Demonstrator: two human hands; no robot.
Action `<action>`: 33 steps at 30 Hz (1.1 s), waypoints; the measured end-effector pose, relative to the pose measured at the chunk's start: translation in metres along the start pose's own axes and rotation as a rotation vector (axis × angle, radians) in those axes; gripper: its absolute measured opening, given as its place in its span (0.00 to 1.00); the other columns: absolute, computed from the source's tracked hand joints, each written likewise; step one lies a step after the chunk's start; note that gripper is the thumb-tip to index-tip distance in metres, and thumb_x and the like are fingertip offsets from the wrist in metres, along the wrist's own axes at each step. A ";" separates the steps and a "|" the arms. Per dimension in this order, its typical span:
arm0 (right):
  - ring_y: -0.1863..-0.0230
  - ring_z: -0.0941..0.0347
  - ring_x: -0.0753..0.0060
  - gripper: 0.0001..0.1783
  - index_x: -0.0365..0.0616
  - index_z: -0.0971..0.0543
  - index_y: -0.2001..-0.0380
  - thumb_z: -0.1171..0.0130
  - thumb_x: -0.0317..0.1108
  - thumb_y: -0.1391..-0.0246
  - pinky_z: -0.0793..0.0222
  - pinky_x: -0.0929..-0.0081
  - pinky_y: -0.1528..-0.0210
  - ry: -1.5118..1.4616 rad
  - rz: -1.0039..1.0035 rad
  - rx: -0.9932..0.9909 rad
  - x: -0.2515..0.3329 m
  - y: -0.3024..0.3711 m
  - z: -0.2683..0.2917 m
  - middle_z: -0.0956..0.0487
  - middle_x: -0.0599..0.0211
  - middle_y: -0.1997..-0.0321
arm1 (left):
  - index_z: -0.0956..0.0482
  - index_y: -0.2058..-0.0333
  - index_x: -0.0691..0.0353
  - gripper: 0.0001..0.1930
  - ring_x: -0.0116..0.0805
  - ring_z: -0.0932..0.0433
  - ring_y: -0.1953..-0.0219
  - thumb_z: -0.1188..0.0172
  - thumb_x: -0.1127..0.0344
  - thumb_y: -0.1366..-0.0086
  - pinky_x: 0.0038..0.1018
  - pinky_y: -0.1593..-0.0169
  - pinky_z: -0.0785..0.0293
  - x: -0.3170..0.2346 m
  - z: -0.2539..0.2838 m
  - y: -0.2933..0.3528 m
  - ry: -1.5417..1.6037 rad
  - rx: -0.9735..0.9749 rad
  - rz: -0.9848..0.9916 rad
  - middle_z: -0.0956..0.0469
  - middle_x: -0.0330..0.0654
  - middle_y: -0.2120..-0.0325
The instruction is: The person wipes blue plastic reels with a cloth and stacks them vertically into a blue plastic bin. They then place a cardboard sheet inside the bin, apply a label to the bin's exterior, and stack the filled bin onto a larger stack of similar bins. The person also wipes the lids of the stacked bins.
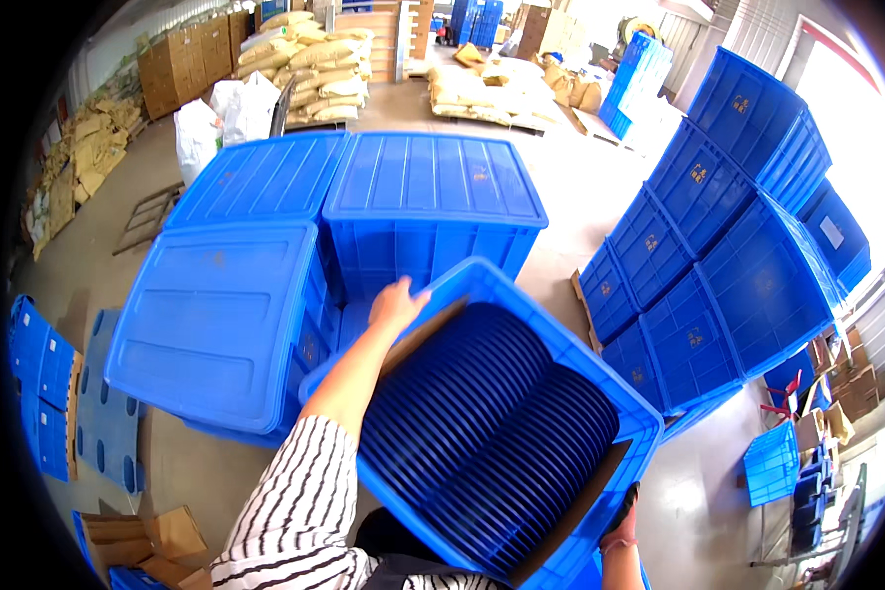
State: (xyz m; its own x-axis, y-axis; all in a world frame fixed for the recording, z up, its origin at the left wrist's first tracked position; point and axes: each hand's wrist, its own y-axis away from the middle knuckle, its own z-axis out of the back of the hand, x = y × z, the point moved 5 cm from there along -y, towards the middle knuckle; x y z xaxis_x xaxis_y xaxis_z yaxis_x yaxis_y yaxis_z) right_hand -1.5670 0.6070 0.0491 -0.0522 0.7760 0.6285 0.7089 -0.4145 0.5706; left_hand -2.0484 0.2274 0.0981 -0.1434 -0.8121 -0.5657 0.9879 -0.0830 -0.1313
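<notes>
A blue plastic bin without a lid is tilted in front of me. It holds two rows of dark round discs standing on edge, with brown cardboard along its inner sides. My left hand is closed over the rim at the far left of the bin. At the near right side, my right hand grips the bin, with something black over part of its fingers. The bin's wall hides some of those fingers. Just beyond stand lidded blue bins, and another lidded bin is close to my left hand.
Stacked blue bins stand on a pallet at the right. Piled sacks and more sacks lie at the back. A blue plastic pallet leans at the left, above an open cardboard box. Shelving with small bins is at the far right.
</notes>
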 end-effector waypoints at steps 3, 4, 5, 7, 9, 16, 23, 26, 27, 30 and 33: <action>0.38 0.34 0.56 0.34 0.53 0.35 0.36 0.57 0.62 0.38 0.39 0.57 0.35 0.009 0.090 0.005 -0.051 0.009 -0.001 0.29 0.66 0.37 | 0.29 0.47 0.63 0.24 0.52 0.30 0.45 0.38 0.61 0.41 0.39 0.41 0.34 -0.002 0.046 0.007 0.372 -0.569 -0.275 0.27 0.53 0.49; 0.36 0.36 0.56 0.33 0.54 0.35 0.36 0.59 0.60 0.36 0.41 0.58 0.34 -0.052 0.128 0.006 -0.059 0.018 -0.004 0.31 0.66 0.36 | 0.29 0.46 0.63 0.25 0.51 0.33 0.41 0.37 0.61 0.41 0.40 0.38 0.37 -0.015 0.050 0.027 0.440 -0.520 -0.303 0.29 0.53 0.46; 0.36 0.36 0.58 0.32 0.54 0.36 0.35 0.59 0.59 0.36 0.43 0.58 0.33 -0.150 0.151 0.007 -0.068 0.024 -0.001 0.32 0.67 0.35 | 0.30 0.45 0.62 0.25 0.51 0.34 0.40 0.37 0.62 0.40 0.40 0.38 0.38 -0.034 0.062 0.067 0.501 -0.453 -0.392 0.30 0.53 0.45; 0.34 0.38 0.60 0.31 0.54 0.36 0.35 0.61 0.57 0.35 0.44 0.60 0.32 -0.170 0.220 0.035 -0.091 0.038 0.025 0.33 0.67 0.34 | 0.30 0.44 0.62 0.26 0.50 0.34 0.39 0.37 0.65 0.40 0.40 0.37 0.38 -0.046 0.108 0.163 0.561 -0.296 -0.488 0.30 0.52 0.44; 0.34 0.39 0.61 0.31 0.54 0.36 0.36 0.62 0.58 0.35 0.45 0.60 0.32 -0.161 0.182 0.017 -0.111 0.043 0.022 0.34 0.68 0.33 | 0.29 0.45 0.63 0.24 0.49 0.32 0.40 0.38 0.68 0.40 0.39 0.37 0.38 -0.014 0.136 0.232 0.562 -0.219 -0.455 0.28 0.51 0.45; 0.32 0.42 0.55 0.47 0.53 0.33 0.37 0.61 0.76 0.48 0.48 0.58 0.30 -0.154 0.069 -0.044 -0.210 0.098 -0.069 0.36 0.66 0.32 | 0.29 0.47 0.64 0.22 0.52 0.33 0.42 0.40 0.70 0.41 0.42 0.38 0.38 0.079 0.175 0.425 0.437 -0.175 -0.223 0.30 0.51 0.45; 0.42 0.32 0.62 0.40 0.48 0.30 0.40 0.48 0.66 0.46 0.37 0.65 0.38 0.152 -0.756 0.173 -0.297 0.160 -0.111 0.28 0.63 0.40 | 0.46 0.35 0.68 0.38 0.60 0.54 0.31 0.40 0.62 0.40 0.50 0.31 0.56 0.108 0.145 0.503 0.377 -0.358 0.041 0.51 0.61 0.33; 0.41 0.32 0.60 0.33 0.45 0.28 0.42 0.42 0.54 0.45 0.38 0.67 0.38 0.612 -0.596 0.557 -0.250 0.174 -0.169 0.26 0.60 0.43 | 0.59 0.31 0.65 0.45 0.57 0.59 0.29 0.40 0.60 0.38 0.48 0.30 0.60 0.121 0.102 0.521 0.543 -0.410 0.291 0.59 0.58 0.31; 0.40 0.33 0.58 0.31 0.44 0.28 0.43 0.41 0.50 0.45 0.39 0.65 0.37 0.794 -0.423 0.748 -0.232 0.173 -0.191 0.26 0.59 0.43 | 0.62 0.31 0.65 0.45 0.55 0.59 0.29 0.41 0.60 0.37 0.47 0.30 0.60 0.124 0.088 0.529 0.669 -0.411 0.413 0.60 0.57 0.31; 0.36 0.36 0.53 0.26 0.42 0.26 0.45 0.37 0.38 0.47 0.43 0.62 0.34 1.319 0.200 1.278 -0.161 0.170 -0.234 0.26 0.55 0.42 | 0.68 0.31 0.63 0.46 0.46 0.60 0.29 0.43 0.61 0.34 0.43 0.30 0.59 0.092 0.046 0.542 1.107 -0.419 0.593 0.63 0.51 0.30; 0.36 0.37 0.50 0.28 0.41 0.27 0.44 0.36 0.30 0.50 0.42 0.59 0.34 1.270 1.041 1.024 -0.057 0.133 -0.249 0.26 0.54 0.42 | 0.68 0.31 0.62 0.45 0.42 0.54 0.31 0.43 0.66 0.34 0.38 0.30 0.57 0.074 -0.005 0.547 1.390 -0.515 0.423 0.61 0.47 0.30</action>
State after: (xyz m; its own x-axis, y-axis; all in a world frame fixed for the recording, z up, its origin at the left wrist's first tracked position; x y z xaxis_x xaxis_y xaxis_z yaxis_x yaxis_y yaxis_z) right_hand -1.6450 0.3894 0.2212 0.5291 -0.4933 0.6904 0.8477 0.3439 -0.4039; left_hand -1.5193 0.1252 -0.0197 -0.0964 0.4617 -0.8818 0.8844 0.4462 0.1369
